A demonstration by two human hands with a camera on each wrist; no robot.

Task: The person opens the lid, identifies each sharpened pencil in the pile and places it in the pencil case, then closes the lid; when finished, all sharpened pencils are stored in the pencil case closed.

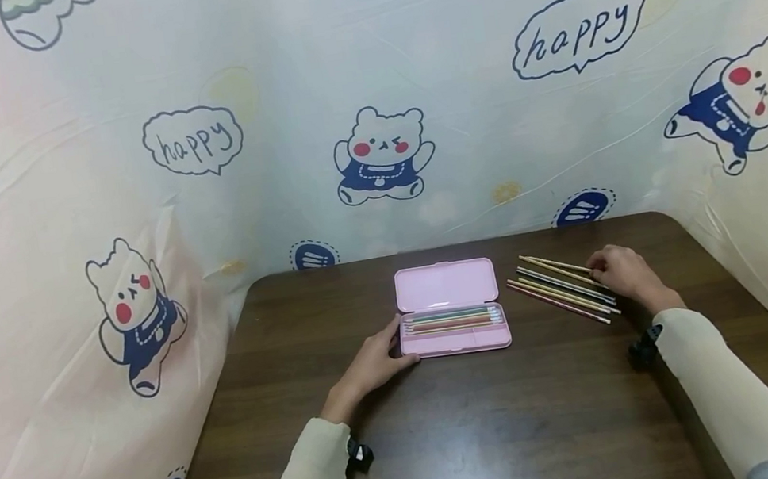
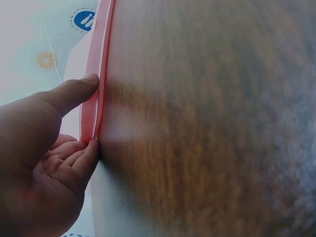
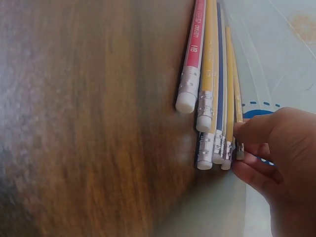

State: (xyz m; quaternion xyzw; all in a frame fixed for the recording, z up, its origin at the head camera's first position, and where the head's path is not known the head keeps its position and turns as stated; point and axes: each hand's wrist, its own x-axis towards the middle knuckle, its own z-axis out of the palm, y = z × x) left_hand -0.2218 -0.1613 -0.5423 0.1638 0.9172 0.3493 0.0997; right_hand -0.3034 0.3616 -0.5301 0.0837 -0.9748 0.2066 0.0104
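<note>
A pink pencil case (image 1: 464,341) lies open on the table, its lid (image 1: 445,285) folded back. Several pencils (image 1: 451,320) lie side by side in it. My left hand (image 1: 372,359) holds the case by its near left corner, thumb at the front wall and fingers along the left end. To the right of the case, loose pencils (image 1: 557,292) lie slanted in a bunch, pink, yellow and dark-striped, white erasers toward me. At the far side of that bunch, my right hand (image 1: 624,274) pinches a yellow pencil (image 3: 237,91) near its eraser end.
The brown wooden table (image 1: 493,426) has rounded far corners. A pale curtain (image 1: 303,50) printed with bears and the word "happy" hangs behind it and along both sides. A small dark device (image 1: 645,347) sits at my right wrist, another (image 1: 361,455) at the left.
</note>
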